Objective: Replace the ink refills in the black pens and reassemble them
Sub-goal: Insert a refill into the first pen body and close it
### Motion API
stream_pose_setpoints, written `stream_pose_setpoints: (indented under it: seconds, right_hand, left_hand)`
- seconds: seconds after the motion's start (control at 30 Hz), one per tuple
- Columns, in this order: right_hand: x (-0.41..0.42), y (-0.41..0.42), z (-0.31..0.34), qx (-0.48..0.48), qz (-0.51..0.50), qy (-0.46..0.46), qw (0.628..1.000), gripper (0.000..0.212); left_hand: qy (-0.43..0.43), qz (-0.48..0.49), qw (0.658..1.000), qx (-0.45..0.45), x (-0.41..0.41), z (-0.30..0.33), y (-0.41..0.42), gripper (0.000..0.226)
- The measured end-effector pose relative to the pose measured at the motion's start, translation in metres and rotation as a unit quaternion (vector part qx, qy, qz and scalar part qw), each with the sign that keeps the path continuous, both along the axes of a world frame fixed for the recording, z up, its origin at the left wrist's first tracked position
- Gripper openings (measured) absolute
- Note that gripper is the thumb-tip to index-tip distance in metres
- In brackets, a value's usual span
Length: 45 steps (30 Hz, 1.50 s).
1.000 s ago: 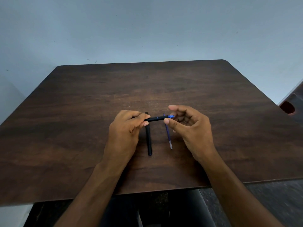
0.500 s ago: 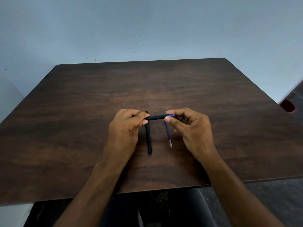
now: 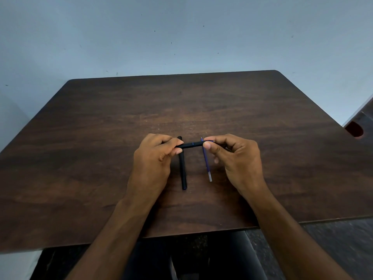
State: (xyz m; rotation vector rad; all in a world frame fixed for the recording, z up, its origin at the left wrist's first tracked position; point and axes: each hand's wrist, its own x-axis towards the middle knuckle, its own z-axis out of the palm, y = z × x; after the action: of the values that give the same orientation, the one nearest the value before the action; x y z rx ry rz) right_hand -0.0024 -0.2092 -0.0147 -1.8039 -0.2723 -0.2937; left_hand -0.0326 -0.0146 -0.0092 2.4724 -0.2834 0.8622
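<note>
My left hand (image 3: 155,158) and right hand (image 3: 238,156) pinch one black pen (image 3: 189,145); spare refill (image 3: 206,162) at 6 o'clock on desk (image 3: 101,158).

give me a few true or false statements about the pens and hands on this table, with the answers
1. Both hands hold the same black pen above the table. True: the left hand grips one end and the right hand pinches the other.
2. The held pen points straight away from the person. False: it lies crosswise, left to right.
3. A second black pen lies on the wooden table. True.
4. The loose blue refill lies left of the lying pen. False: it lies to its right, near the right hand.
5. The refill and the lying pen touch each other. False: bare table shows between them.
</note>
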Motion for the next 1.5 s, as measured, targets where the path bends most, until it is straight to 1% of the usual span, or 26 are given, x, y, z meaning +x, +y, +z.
stream_pose_setpoints:
  seconds: [0.07,0.1,0.2,0.23,0.27,0.3,0.4,0.5,0.6,0.67,0.77,0.83,0.9,0.93,1.0,1.03,1.1,1.2,1.27,1.37,1.5]
  right_hand:
    - [0.001,-0.001,0.000,0.026,-0.001,-0.001,1.000,0.022]
    - [0.001,-0.002,0.001,0.054,-0.009,0.002,0.999,0.022]
    - [0.004,-0.010,0.004,0.158,-0.068,0.026,0.985,0.013]
    - [0.007,-0.014,0.005,0.163,-0.093,0.041,0.981,0.010]
    - [0.010,-0.018,0.005,0.141,-0.116,0.059,0.981,0.008]
    - [0.015,-0.023,0.006,0.098,-0.134,0.078,0.983,0.008]
    - [0.029,-0.031,0.011,-0.066,-0.151,0.105,0.981,0.019]
    - [0.043,-0.028,0.021,-0.180,-0.140,0.115,0.967,0.029]
    - [0.055,-0.019,0.029,-0.271,-0.112,0.172,0.940,0.039]
    - [0.061,-0.013,0.032,-0.304,-0.106,0.206,0.924,0.038]
    - [0.063,-0.007,0.038,-0.319,-0.114,0.237,0.911,0.038]
    - [0.064,-0.007,0.041,-0.324,-0.102,0.257,0.905,0.031]
    - [0.064,-0.012,0.041,-0.295,-0.092,0.267,0.913,0.021]
    - [0.063,-0.015,0.040,-0.259,-0.088,0.262,0.926,0.016]
    - [0.058,-0.022,0.035,-0.132,-0.073,0.242,0.958,0.004]
    - [0.054,-0.025,0.033,-0.055,-0.068,0.235,0.968,0.006]
    - [0.045,-0.030,0.031,0.075,-0.048,0.223,0.971,0.008]
    - [0.031,-0.032,0.028,0.204,0.002,0.206,0.957,0.014]
    - [0.023,-0.031,0.025,0.247,0.019,0.195,0.949,0.022]
    - [0.015,-0.028,0.023,0.266,0.023,0.185,0.946,0.033]
    - [0.010,-0.023,0.020,0.284,0.026,0.180,0.941,0.036]
  left_hand:
    - [-0.002,-0.001,1.000,-0.019,0.000,0.000,0.000,0.017]
    - [-0.001,0.003,1.000,-0.026,0.000,0.000,0.000,0.017]
    - [0.001,0.017,0.999,-0.045,-0.001,0.000,0.002,0.018]
    - [0.002,0.018,0.999,-0.046,-0.001,0.000,0.002,0.018]
    - [0.003,0.019,0.999,-0.046,-0.001,0.001,0.002,0.018]
    - [0.005,0.018,0.999,-0.045,-0.001,0.001,0.002,0.018]
    - [0.015,0.014,0.999,-0.046,-0.001,0.001,0.001,0.018]
    - [0.023,0.013,0.999,-0.046,-0.001,0.001,0.001,0.018]
    - [0.026,0.016,0.999,-0.044,-0.001,0.000,0.001,0.018]
    - [0.033,0.017,0.998,-0.050,-0.001,0.001,0.001,0.019]
    - [0.038,0.016,0.998,-0.049,0.000,0.000,0.002,0.019]
    - [0.040,0.014,0.998,-0.042,0.000,-0.001,0.002,0.018]
    - [0.043,0.013,0.998,-0.040,0.001,-0.001,0.002,0.017]
    - [0.042,0.013,0.998,-0.041,0.002,-0.002,0.003,0.017]
    - [0.041,0.013,0.998,-0.042,0.002,-0.003,0.003,0.017]
    - [0.040,0.013,0.998,-0.043,0.002,-0.003,0.004,0.017]
    - [0.040,0.013,0.998,-0.043,0.002,-0.004,0.004,0.018]
    - [0.041,0.014,0.998,-0.041,0.002,-0.004,0.004,0.018]
    - [0.043,0.017,0.998,-0.033,0.001,-0.004,0.004,0.017]
    - [0.044,0.017,0.999,-0.027,0.000,-0.003,0.004,0.018]
    - [0.047,0.015,0.998,-0.029,-0.001,-0.002,0.004,0.019]
